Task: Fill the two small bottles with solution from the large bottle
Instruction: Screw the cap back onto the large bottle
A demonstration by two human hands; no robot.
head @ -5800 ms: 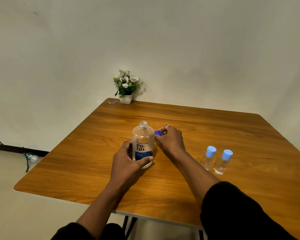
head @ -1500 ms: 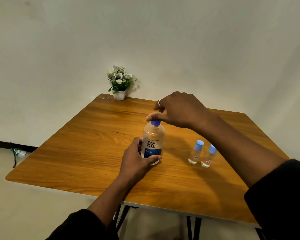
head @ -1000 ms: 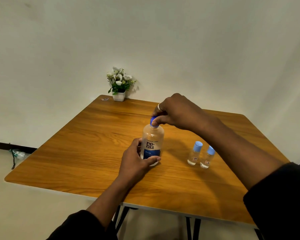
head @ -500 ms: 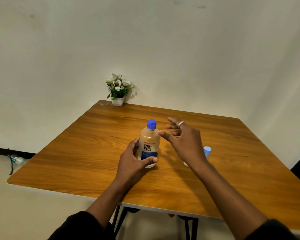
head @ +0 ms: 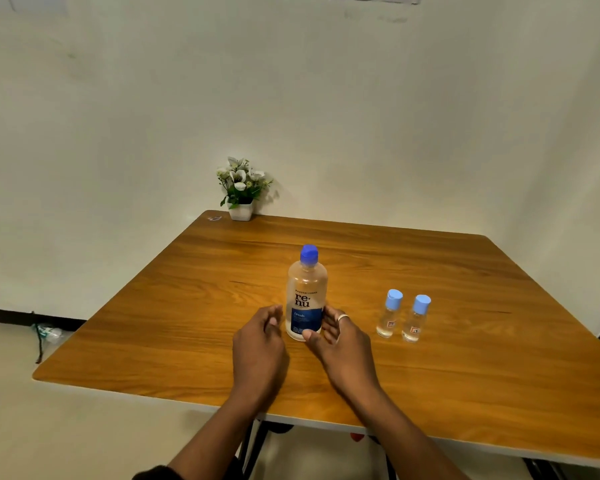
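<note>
The large clear bottle [head: 306, 292], with a dark blue cap and a blue label, stands upright mid-table. Two small clear bottles with light blue caps stand side by side to its right, one [head: 390, 315] nearer it and the other [head: 416, 320] further right. My left hand [head: 257, 344] lies just left of the large bottle's base, fingers loosely curled, a small gap between them and the bottle. My right hand [head: 340, 344] is at the bottle's right side, fingers relaxed; its thumb tip lies in front of the base.
The wooden table [head: 465, 375] has a small potted flower plant [head: 241, 188] at its far left corner against the wall. A cable and some clutter [head: 44, 332] lie on the floor to the left. Table legs show under the near edge.
The right hand put the cap back on the large bottle, then dropped to the bottle's right side. The left hand has let go of the bottle.
</note>
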